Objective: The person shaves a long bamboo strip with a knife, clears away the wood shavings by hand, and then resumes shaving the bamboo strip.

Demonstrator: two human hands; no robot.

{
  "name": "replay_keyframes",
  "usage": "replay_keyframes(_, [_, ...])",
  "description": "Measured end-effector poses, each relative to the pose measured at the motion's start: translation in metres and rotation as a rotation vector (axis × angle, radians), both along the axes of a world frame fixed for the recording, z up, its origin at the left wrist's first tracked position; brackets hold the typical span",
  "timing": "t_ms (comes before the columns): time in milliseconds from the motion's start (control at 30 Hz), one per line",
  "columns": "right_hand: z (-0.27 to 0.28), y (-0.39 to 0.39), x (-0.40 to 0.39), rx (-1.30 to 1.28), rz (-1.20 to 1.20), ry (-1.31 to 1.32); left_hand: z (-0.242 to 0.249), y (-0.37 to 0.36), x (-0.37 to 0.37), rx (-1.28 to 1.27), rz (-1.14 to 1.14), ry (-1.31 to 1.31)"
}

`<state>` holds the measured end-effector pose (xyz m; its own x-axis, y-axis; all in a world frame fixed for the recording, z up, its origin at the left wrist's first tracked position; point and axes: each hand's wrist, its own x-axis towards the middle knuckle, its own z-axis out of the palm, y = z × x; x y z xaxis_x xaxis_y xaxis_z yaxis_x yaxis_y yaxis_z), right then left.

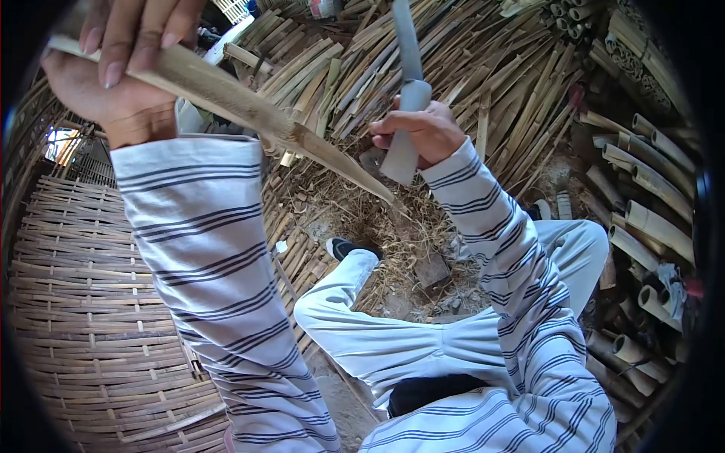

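My left hand (113, 72) is raised at the upper left, its fingers curled over a split bamboo strip (226, 98). The strip slants down to the right, with a rough node along it, and narrows to a tip near the middle of the view. My right hand (423, 132) is closed round the thick pale-grey handle (400, 162) of a knife. Its grey blade (408, 45) points up and away from me. The knife and the strip are apart. Below the strip's tip, a wooden block (432, 270) lies among shavings (385, 264) between my legs.
Long split bamboo strips (468, 83) are heaped ahead. Cut bamboo tubes (657, 226) are stacked on the right. A woven bamboo panel (98, 302) covers the left side. My bent legs (340, 309) frame the shavings, with a dark shoe (347, 248) beside them.
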<state>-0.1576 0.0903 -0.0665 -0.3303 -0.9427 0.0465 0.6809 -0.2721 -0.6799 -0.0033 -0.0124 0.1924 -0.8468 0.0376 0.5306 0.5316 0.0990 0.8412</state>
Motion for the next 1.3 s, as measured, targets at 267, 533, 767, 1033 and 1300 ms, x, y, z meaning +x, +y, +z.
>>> replay_keyframes(267, [-0.127,0.044,-0.085,-0.08,-0.165,0.17,0.001,-0.029,0.066,0.058,0.196,0.019])
replay_keyframes(533, [-0.203,0.107,-0.153,0.619,-0.465,0.379,-0.006,-0.03,0.101,0.104,0.436,0.144])
replay_keyframes(767, [-0.262,0.105,-0.142,0.724,-0.381,0.219,-0.008,-0.063,0.131,-0.096,0.848,0.103])
replay_keyframes(1033, [-0.234,0.094,-0.091,0.716,-0.193,0.312,-0.027,-0.043,0.122,-0.102,1.432,0.141])
replay_keyframes(1300, [-0.24,0.1,0.003,0.662,0.107,0.73,-0.002,-0.079,0.177,0.042,0.908,0.166])
